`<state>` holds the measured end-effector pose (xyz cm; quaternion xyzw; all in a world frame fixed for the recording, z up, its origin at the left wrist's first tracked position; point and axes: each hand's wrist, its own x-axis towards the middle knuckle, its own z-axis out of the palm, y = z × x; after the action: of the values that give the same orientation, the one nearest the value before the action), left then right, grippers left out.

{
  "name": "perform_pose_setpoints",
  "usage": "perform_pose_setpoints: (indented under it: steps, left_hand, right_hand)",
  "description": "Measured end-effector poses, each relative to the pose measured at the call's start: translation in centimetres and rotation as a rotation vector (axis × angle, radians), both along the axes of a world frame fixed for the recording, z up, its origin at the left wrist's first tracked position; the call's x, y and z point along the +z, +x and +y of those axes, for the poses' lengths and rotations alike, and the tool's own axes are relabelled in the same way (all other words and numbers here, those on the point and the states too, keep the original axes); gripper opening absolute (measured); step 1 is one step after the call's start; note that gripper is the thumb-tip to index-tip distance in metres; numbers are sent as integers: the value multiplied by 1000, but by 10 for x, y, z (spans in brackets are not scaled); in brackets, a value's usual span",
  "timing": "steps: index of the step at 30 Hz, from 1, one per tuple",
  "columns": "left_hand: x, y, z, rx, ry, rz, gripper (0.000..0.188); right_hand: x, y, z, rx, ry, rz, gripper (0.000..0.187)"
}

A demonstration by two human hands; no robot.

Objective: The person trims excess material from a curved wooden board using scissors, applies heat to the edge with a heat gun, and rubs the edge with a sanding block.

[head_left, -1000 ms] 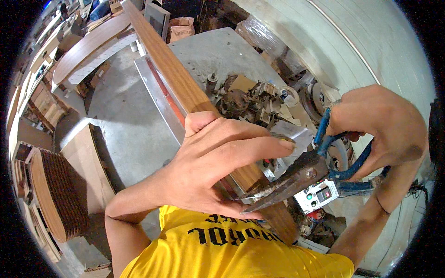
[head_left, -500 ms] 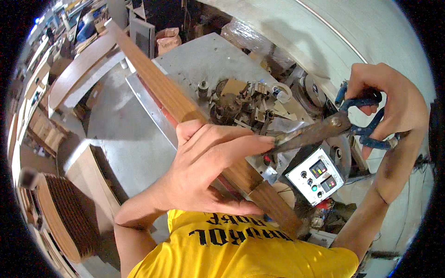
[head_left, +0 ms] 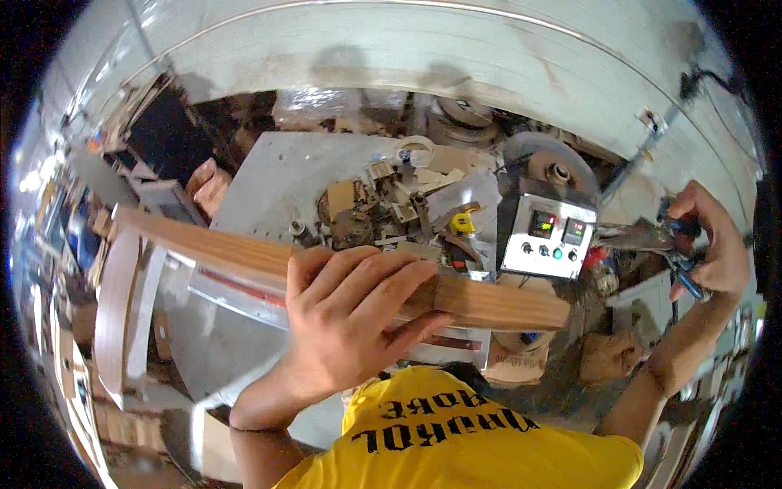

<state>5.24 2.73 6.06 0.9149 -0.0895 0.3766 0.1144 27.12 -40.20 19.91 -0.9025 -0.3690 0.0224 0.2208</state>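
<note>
A long, gently curved wood-grain board (head_left: pixel 509 305) lies crosswise in front of me, reaching to the far left. My left hand (head_left: pixel 346 314) is closed over it right of its middle, fingers across the top and thumb at the near edge. Out to the right, my right hand (head_left: pixel 717 244) holds scissors by their dark blue handles (head_left: pixel 689 279). Their worn metal blades (head_left: pixel 635 238) point left, toward a white control panel, and stand apart from the board. Some of the right fingers are hidden behind the handles.
Beyond the board is a grey metal table (head_left: pixel 273 175) with scraps, a yellow tape measure (head_left: pixel 462 223) and a tape roll (head_left: pixel 415 150). The control panel (head_left: pixel 533 254) stands just past the board's right end. Curved panels (head_left: pixel 118 310) stand at left.
The view has turned, and the board now runs nearly level across it. My right hand has drawn the scissors away to the right from my left fingertips. The left hand now rests over the board.
</note>
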Motion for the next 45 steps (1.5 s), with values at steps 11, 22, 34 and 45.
perform_pose_setpoints:
  steps: [11, 22, 34, 45]
  left_hand:
    - [24, 38, 55, -482, -18, 208, 41]
    - [21, 20, 50, -478, 6, 217, 39]
    - [15, -32, 26, -479, -31, 249, 38]
    - [9, -49, 11, -469, -150, 284, 43]
  right_hand:
    - [-246, -189, -18, -310, 1479, 41, 72]
    - [-408, -356, 194, -805, 2337, 956, 46]
    - [-331, -382, 183, -620, 1478, 429, 66]
    - [-273, -391, 204, -49, 1355, 982, 82]
